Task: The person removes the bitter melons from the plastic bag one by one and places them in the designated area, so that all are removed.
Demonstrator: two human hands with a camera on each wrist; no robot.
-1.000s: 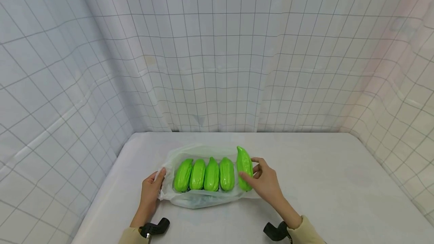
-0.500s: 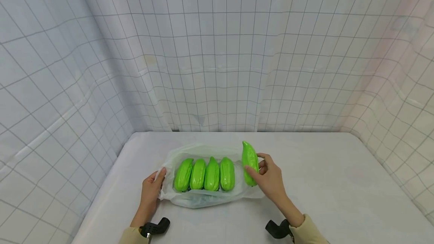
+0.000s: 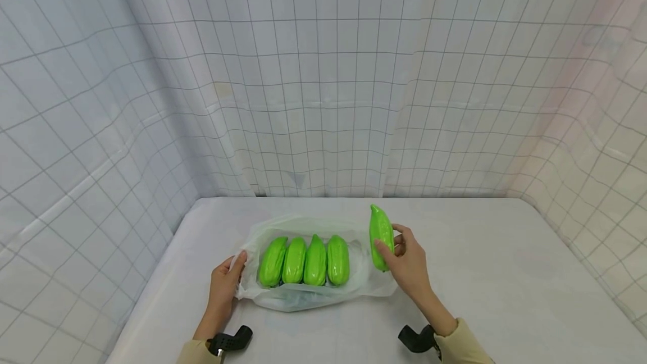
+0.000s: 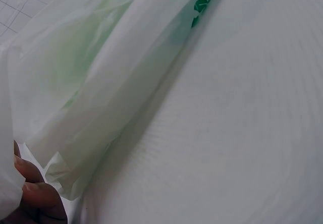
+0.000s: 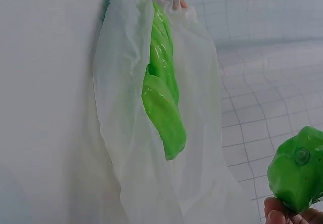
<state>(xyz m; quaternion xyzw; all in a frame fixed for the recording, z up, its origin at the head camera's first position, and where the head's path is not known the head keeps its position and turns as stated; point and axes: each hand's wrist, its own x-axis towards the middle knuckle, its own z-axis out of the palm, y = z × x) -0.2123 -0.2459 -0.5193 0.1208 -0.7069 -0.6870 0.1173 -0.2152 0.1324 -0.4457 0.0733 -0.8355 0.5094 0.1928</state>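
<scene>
In the head view my right hand (image 3: 410, 260) holds a long, glossy green vegetable (image 3: 381, 239) with a pointed tip between thumb and fingers, raised over the right end of a white plastic bag (image 3: 371, 285). The right wrist view shows this vegetable's rounded end (image 5: 298, 171), with a small round mark, above the fingertips. My left hand (image 3: 226, 282) pinches the bag's left edge. Several matching green vegetables (image 3: 315, 263) lie side by side in the bag's open mouth. In the left wrist view, bag film (image 4: 116, 77) with a green print covers them and part of the fingers.
A white-covered table (image 3: 480, 274) lies under the bag. White grid-patterned curtains (image 3: 323, 100) hang behind it and along both sides. Each wrist carries a black camera mount, the left one (image 3: 231, 340) close to the table's near side.
My right hand has lifted the green vegetable from the right end of the row, moving it up and to the right. The left hand and bag stay in place.
</scene>
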